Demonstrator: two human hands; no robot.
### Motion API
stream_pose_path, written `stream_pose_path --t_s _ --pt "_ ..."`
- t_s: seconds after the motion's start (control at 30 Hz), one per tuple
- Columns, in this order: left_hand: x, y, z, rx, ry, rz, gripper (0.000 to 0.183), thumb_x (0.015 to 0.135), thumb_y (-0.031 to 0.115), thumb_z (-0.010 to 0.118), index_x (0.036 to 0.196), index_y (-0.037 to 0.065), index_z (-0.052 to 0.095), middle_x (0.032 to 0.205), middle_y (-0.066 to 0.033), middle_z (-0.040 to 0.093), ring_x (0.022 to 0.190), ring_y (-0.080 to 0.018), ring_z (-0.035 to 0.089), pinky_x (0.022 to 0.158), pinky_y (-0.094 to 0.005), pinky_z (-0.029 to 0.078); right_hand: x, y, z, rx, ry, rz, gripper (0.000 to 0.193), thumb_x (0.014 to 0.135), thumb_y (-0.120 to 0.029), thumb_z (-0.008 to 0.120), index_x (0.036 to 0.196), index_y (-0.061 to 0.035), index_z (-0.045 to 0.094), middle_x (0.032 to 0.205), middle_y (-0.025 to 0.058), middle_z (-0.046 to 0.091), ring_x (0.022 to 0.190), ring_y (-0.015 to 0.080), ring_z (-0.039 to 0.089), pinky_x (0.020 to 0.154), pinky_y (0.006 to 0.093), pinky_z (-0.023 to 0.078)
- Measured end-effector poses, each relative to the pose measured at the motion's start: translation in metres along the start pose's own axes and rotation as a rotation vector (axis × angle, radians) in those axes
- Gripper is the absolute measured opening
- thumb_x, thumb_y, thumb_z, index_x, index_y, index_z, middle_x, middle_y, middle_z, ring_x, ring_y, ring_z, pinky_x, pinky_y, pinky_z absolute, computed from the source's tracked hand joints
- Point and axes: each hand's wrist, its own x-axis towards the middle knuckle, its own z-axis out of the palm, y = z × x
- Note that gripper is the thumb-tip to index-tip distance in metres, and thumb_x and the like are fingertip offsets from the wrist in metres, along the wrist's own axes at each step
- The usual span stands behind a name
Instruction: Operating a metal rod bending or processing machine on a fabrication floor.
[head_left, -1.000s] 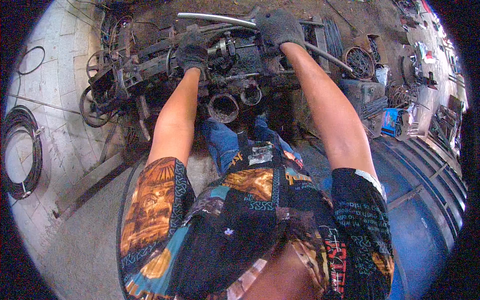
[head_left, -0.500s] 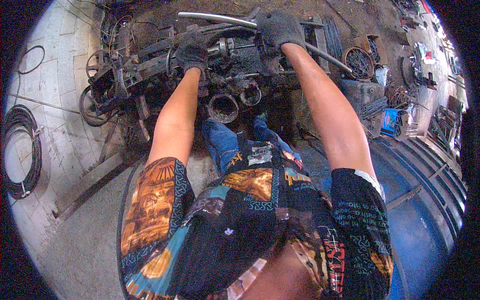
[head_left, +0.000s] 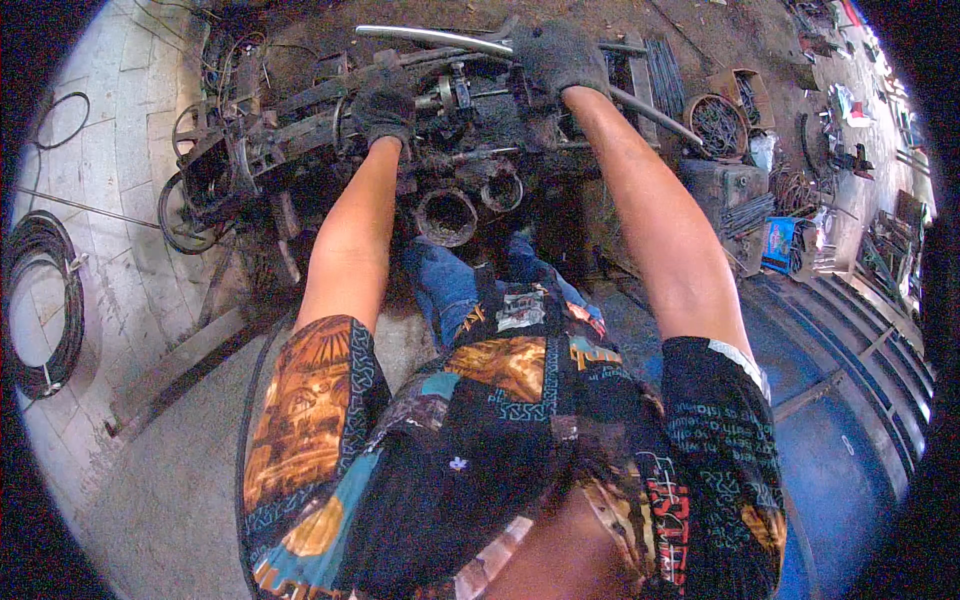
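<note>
A dark, greasy metal machine [head_left: 290, 105] stretches across in front of me. My left hand [head_left: 383, 105], in a dark grey work glove, is closed against its middle, beside a round metal spindle part [head_left: 456, 92]; what the fingers hold is hidden. My right hand [head_left: 562, 62], gloved alike, is wrapped over a bare metal bar [head_left: 430, 36]. One end of the bar sticks out to the left above the machine, and a metal length shows again to the right of the glove. Two open round pipe ends [head_left: 446, 217] face me below the spindle part.
A coil of black hose [head_left: 45, 305] lies on the pale paving at left. To the right are a round basket of wire [head_left: 718, 127], a cardboard box [head_left: 747, 97], a blue container [head_left: 778, 243] and a stack of rods [head_left: 663, 75]. Long metal slats [head_left: 850, 330] lie further right.
The spindle part beside my left hand shows a different side, as if turned. My left glove has shifted very slightly; my right hand and the bar stay almost in place.
</note>
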Motion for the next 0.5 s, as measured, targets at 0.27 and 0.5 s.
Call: stream_pose_path --t_s 0.27,0.5 --pt "0.010 -0.015 0.030 0.096 0.214 0.196 0.039 0.094 0.017 0.045 0.131 0.009 0.054 0.128 -0.0179 0.058 0.117 -0.0320 0.057 0.098 -0.0416 0.047 0.000 -0.005 -0.002 0.052 -0.022 0.092 0.052 0.092 -0.052 0.046 0.101 -0.0081 0.073 0.107 0.0238 0.066 0.100 0.0425 0.062 0.090 0.0502 0.048" --pt "0.004 -0.007 0.013 0.005 0.079 0.053 0.040 0.095 0.016 0.042 0.132 0.005 0.053 0.127 -0.0170 0.059 0.115 -0.0310 0.059 0.096 -0.0392 0.049 -0.003 -0.001 0.009 0.047 0.104 -0.015 0.048 0.092 -0.048 0.047 0.103 -0.0090 0.072 0.107 0.0230 0.067 0.100 0.0410 0.063 0.091 0.0503 0.048"
